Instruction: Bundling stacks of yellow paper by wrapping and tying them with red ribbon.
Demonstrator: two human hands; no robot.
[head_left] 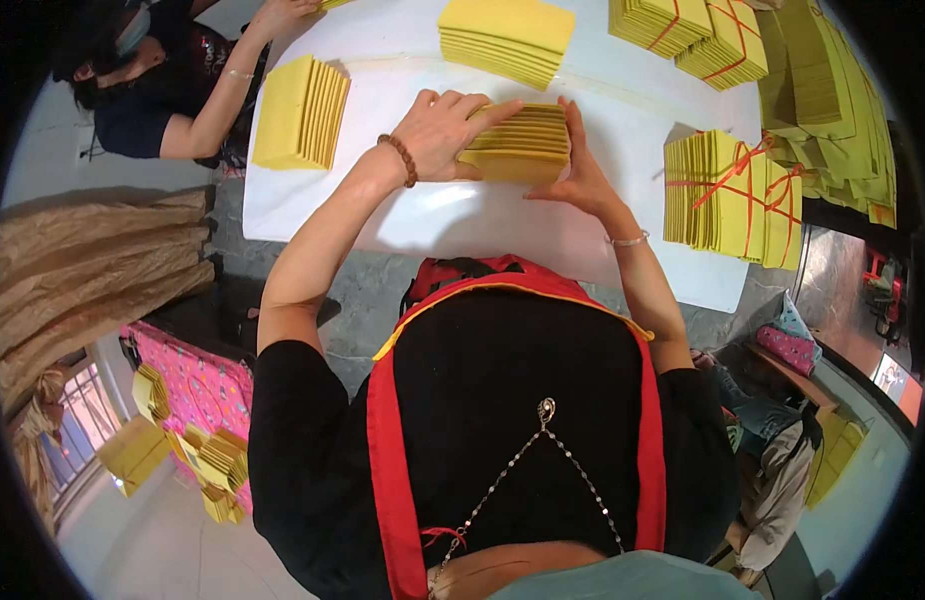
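Note:
A stack of folded yellow paper packets [521,160] stands on the white table in front of me, its layered edges showing on top. My left hand [445,135] grips its left end, thumb at the near side and fingers reaching over the top. At the right end my right hand [585,170] cups the stack, with the thumb along the near side and the fingers up the far right corner. Both hands are closed round the same stack. No string shows around it.
Other yellow stacks stand at the table's left [301,112] and far middle [508,40]. Bundles tied with red string sit at the right [718,190] and far right [691,38]. A large yellow pile [833,100] rises beyond the right edge. A co-worker's arm [228,95] reaches in at far left.

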